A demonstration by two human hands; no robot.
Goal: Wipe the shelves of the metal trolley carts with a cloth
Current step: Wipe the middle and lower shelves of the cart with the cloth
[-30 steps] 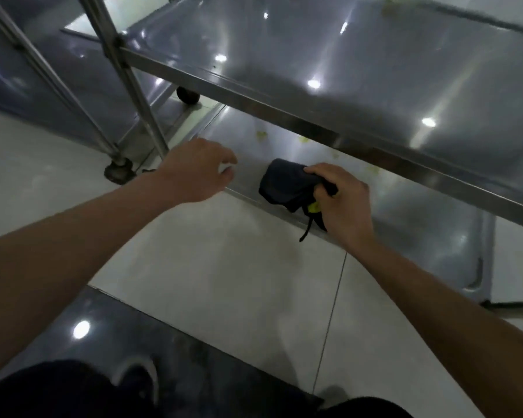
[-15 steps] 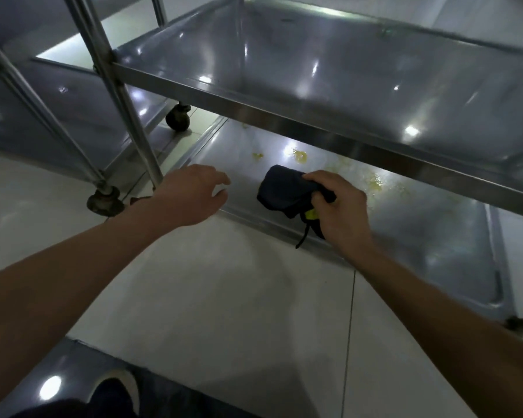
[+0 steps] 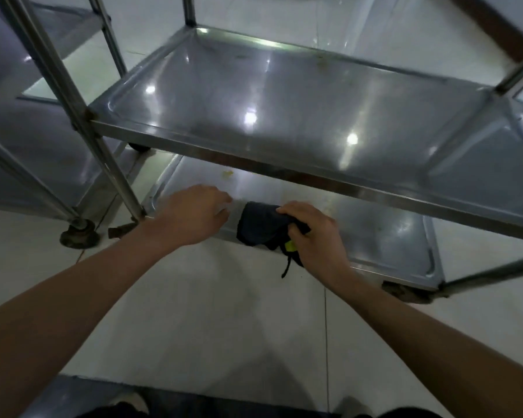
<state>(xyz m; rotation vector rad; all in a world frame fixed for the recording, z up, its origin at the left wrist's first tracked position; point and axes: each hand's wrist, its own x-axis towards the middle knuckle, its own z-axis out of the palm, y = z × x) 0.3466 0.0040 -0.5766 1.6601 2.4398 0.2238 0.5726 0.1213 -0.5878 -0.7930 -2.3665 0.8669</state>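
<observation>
A second steel trolley [image 3: 27,122] stands at far left. The left hand [image 3: 191,215] hovers over the bottom shelf [image 3: 384,236] near its left corner, fingers loosely bent, holding nothing. Just beside it the right hand [image 3: 314,236] grips a bunched dark cloth [image 3: 260,226] (yellow tag showing) on the shelf's front edge, beneath the middle shelf [image 3: 284,101].

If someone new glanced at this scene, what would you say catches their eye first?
Most likely the right hand gripping a bunched dark cloth at the front edge of the trolley's bottom shelf, with the left hand hovering beside it. Above them the shiny middle shelf throws back bright ceiling-light spots, and a yellowish stain sits on the bottom shelf near its left end.
</observation>
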